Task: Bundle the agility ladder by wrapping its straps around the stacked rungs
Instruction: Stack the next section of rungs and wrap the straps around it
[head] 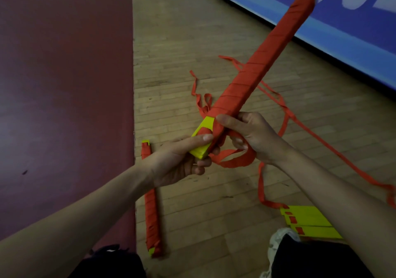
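Observation:
A stack of yellow rungs, wound almost end to end in red strap, slants up from the middle of the view toward the upper right. My left hand grips its bare yellow near end, thumb lying on top. My right hand holds the bundle just above that, fingers curled round it and round a loop of the red strap that hangs below. Loose strap trails off to the right across the floor.
A second wrapped bundle lies on the wooden floor below my left arm. Several loose yellow rungs lie at lower right. A dark red mat covers the left side. A blue banner wall runs along the upper right.

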Motion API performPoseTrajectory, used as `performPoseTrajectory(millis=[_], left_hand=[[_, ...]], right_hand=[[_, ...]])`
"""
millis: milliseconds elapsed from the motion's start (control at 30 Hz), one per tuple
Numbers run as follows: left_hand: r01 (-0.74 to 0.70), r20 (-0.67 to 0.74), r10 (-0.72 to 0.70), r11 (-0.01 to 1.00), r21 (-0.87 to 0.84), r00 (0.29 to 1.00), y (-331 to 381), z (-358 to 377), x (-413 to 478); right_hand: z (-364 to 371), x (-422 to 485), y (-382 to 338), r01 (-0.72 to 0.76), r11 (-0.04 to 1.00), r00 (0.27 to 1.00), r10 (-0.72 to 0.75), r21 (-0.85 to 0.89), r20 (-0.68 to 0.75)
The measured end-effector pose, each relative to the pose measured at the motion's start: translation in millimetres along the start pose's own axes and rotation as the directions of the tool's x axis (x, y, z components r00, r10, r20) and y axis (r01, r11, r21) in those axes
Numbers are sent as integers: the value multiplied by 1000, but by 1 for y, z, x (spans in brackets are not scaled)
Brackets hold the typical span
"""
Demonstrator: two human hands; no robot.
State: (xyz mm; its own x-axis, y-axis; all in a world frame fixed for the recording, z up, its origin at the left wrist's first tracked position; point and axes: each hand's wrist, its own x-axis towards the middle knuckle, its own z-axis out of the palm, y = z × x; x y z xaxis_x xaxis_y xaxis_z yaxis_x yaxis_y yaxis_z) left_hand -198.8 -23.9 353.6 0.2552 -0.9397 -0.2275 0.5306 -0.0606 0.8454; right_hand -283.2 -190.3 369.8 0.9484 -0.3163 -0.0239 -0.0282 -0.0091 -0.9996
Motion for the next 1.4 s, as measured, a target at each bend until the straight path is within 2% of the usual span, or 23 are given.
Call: performPoseTrajectory(millis=[67, 233, 367, 600, 733, 967, 1067, 1167, 1233, 1400], left_hand=[[-14, -46, 16, 999, 44, 999, -1, 3, 0], [-61, -54, 70, 986, 155, 996, -4, 2, 0], [-56, -54, 68, 977, 207, 996, -7, -2, 2], [-128, -75, 154, 953, 273, 985, -6, -2, 4], [-176, -107, 222, 927, 332, 969, -6, -2, 5], [-206, -177, 277, 919, 335, 945, -7, -2, 7], [-199, -198, 283, 912, 360, 938, -8, -3, 7], [-192, -227, 298, 899, 393, 927, -8, -3, 7], [-186, -235, 312, 880, 438, 921, -9, -3, 8], [-160, -260, 361, 807, 569, 896, -11, -3, 11]], right_hand=[[-2, 0, 3, -18, 1000, 1000, 18, -26, 6], [-10, -1, 10, -125, 992, 990, 124, 9, 67], [-17, -3, 18, -157, 986, 977, 163, -50, 136], [-25, -8, 21, -265, 963, 946, 250, 45, 207], [-21, -9, 20, -225, 974, 969, 224, -11, 107], [-15, -3, 24, -63, 966, 996, 44, -251, -83], [-10, -3, 21, -52, 960, 997, 34, -274, -69], [-6, -1, 18, -63, 976, 997, 53, -208, -57], [-1, -1, 13, -73, 981, 994, 57, -180, -94], [5, 2, 14, -131, 958, 975, 78, -256, -209]])
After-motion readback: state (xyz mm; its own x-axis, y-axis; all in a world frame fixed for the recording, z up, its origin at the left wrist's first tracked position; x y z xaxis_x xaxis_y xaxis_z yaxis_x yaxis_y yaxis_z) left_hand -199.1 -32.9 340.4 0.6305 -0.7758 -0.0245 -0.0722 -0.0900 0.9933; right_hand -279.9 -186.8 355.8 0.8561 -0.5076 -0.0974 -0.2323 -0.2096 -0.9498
